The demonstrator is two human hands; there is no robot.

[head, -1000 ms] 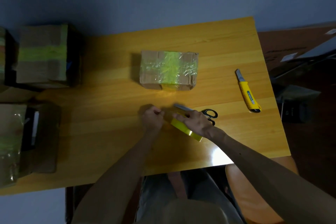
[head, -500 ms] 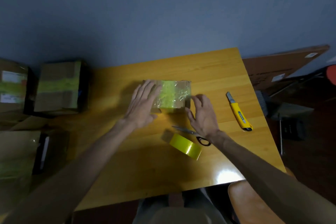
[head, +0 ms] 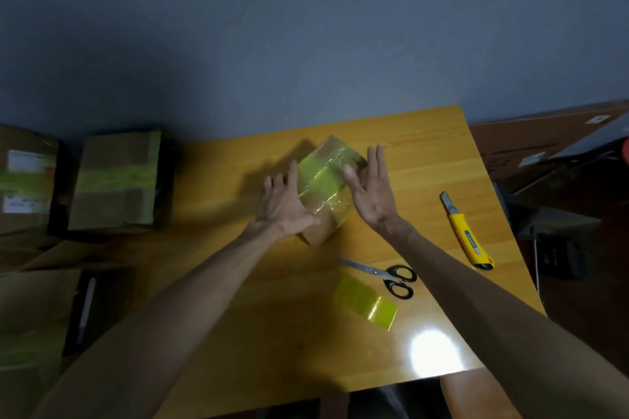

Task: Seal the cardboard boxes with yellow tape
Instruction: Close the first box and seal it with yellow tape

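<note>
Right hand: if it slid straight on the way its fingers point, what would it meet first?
Likely nothing: the right hand, flat against the small cardboard box wrapped in yellow tape, points past it over bare wooden table toward the far edge and the blue-grey wall. Depth is unclear.

Dim overall; the wall (head: 306, 27) filling the upper frame is murky blue-grey. A white glare spot burns on the glossy table (head: 425, 153) at lower right. The taped box (head: 323, 180) throws a dark shadow leftward. Other boxes (head: 115, 180) at left sink into gloom; edges bend, detail is soft.
</note>
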